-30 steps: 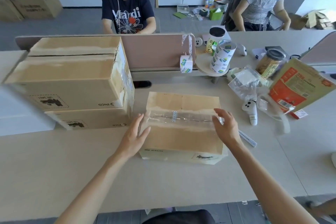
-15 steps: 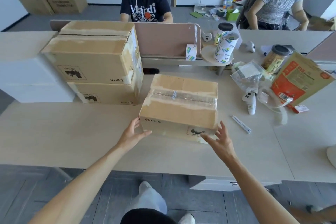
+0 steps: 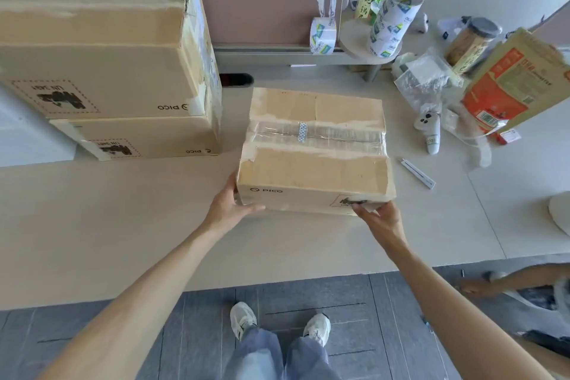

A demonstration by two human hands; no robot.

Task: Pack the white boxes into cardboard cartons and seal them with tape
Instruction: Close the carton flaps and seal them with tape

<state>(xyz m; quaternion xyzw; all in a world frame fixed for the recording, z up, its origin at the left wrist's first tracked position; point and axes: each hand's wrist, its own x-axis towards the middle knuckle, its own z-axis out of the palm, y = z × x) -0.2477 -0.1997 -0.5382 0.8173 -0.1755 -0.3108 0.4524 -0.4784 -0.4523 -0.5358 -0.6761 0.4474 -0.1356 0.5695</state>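
A sealed cardboard carton [image 3: 314,170] with clear tape across its top seam lies on the table in front of me. My left hand [image 3: 228,210] cups its near left bottom corner, thumb up the side and fingers straight along the front bottom edge. At the near right bottom corner, my right hand [image 3: 382,219] touches the front face with straight fingers. Two more taped cartons are stacked at the left, the upper [image 3: 92,65] on the lower [image 3: 148,139]. A white box [image 3: 27,136] shows partly at the far left edge.
A tape roll [image 3: 322,35] hangs on the pink divider [image 3: 262,3]; more rolls [image 3: 391,25] stand stacked beside it. To the right lie a white controller [image 3: 430,129], a white cutter [image 3: 418,173], plastic bags, a jar [image 3: 472,43] and an orange packet [image 3: 509,86]. The table's edge runs close to my feet.
Both hands dropped from the carton's taped top to its near bottom corners. My view pulled back and tipped downward, now showing the floor and my feet.
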